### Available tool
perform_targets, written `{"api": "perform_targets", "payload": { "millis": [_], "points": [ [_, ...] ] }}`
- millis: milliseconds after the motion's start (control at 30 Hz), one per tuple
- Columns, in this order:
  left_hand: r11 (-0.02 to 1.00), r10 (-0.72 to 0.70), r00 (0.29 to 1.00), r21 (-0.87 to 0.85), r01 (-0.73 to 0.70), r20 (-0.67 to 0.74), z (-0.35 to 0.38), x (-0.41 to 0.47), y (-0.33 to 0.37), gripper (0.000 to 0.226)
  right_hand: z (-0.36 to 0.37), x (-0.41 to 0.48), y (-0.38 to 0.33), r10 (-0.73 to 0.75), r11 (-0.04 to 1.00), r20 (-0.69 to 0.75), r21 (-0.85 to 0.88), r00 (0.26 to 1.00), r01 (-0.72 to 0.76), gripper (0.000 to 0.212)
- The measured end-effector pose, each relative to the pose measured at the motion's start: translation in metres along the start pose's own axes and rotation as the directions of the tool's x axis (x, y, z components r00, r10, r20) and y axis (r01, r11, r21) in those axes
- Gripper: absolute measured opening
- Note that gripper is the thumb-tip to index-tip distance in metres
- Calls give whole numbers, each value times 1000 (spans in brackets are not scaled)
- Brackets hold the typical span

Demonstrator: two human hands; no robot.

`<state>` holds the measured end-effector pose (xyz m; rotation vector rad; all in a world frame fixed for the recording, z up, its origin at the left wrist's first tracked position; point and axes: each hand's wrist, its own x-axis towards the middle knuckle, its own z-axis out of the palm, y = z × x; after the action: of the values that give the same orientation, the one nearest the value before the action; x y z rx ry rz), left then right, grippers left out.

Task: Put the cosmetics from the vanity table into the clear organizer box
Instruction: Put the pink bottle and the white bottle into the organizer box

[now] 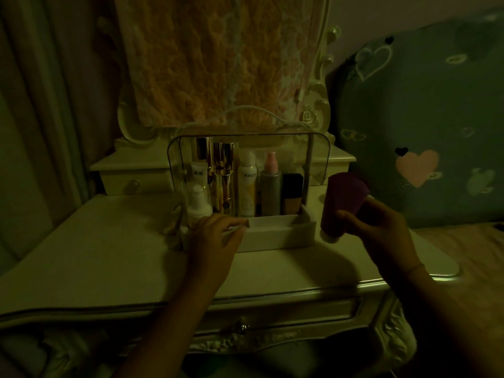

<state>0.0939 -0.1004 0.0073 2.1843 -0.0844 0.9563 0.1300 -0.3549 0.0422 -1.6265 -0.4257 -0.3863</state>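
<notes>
Organizer box (281,236): mid-worktop (109,241), bottles inside
Left hand (215,233): fingers loosely spread on box's front-left rim, gripping nothing
Right hand (381,230): right of box, closed around purple tube (342,205)

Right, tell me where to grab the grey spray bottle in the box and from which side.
Take the grey spray bottle by its pink cap, from above. Neighbours stand close on both sides and the tray wall crosses its foot, so only the top looks free.

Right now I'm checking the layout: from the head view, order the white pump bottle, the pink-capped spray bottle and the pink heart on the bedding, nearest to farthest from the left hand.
1. White pump bottle, just above the left hand.
2. Pink-capped spray bottle, right, inside box.
3. Pink heart, far right.
</notes>
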Motion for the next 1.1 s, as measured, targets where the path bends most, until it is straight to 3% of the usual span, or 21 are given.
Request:
{"api": "perform_targets", "payload": {
  "millis": [200, 400, 567, 733, 900, 1100],
  "points": [
    [991, -105, 978, -105, 87, -178, -9, -8, -2, 6, 51, 2, -13, -16, 1000, 181, 0, 983, 17, 29],
    [886, -436, 838, -320, 336, -326, -22, -10, -14, 36, 112, 30, -15, 15, 998, 256, 49, 967, -28, 34],
    [830, -515, 831, -366, 421, -213, -33, -4, -29, 59, 144, 46, -10, 48, 998, 295, 27, 954, -59, 24],
    [803, -528, 847, -364, 472, -67, -31, -2, -39, 57, 153, 45, 3, 112, 993, 325, -79, 939, -91, 35],
    [811, -527, 848, -330, 484, -53, -29, -4, -42, 59, 153, 48, 6, 142, 983, 397, -164, 907, -83, 47],
    [818, -525, 849, -306, 488, -50, -29, -4, -42, 58, 150, 51, 7, 174, 971, 405, -223, 898, -87, 46]
  ]
}}
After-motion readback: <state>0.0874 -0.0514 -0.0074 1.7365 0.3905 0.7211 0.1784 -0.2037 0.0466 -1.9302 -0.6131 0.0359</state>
